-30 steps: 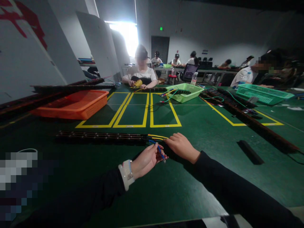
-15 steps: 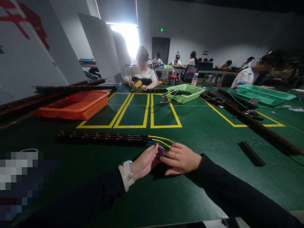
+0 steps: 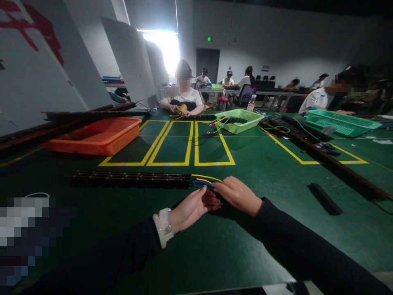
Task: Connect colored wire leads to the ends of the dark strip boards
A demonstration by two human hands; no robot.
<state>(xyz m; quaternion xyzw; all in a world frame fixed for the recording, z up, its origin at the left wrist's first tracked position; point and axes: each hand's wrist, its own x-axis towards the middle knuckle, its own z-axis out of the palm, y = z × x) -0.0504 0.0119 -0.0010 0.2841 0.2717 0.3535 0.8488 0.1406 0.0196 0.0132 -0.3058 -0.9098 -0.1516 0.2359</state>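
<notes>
A long dark strip bundle (image 3: 132,178) lies across the green table in front of me. Yellow wires (image 3: 204,178) and blue wires (image 3: 202,184) come out of its right end. My right hand (image 3: 241,194) is closed around the free ends of these wires, and its fingers hide the tips. Just below the blue wires, my left hand (image 3: 193,207) has its fingers stretched out and apart, palm facing right, with nothing seen in it. A pale watch (image 3: 165,228) sits on the left wrist.
An orange basket (image 3: 92,139) stands at the left beside long dark strips (image 3: 89,114). Beyond yellow-taped rectangles is a light green basket (image 3: 241,123). At right lie a short black bar (image 3: 324,198) and a long dark strip (image 3: 346,172). A person (image 3: 184,98) works opposite.
My left fingers have opened away from the blue wire. My right hand has turned and risen slightly, now closed over the wire ends. The person opposite has shifted the yellow roll.
</notes>
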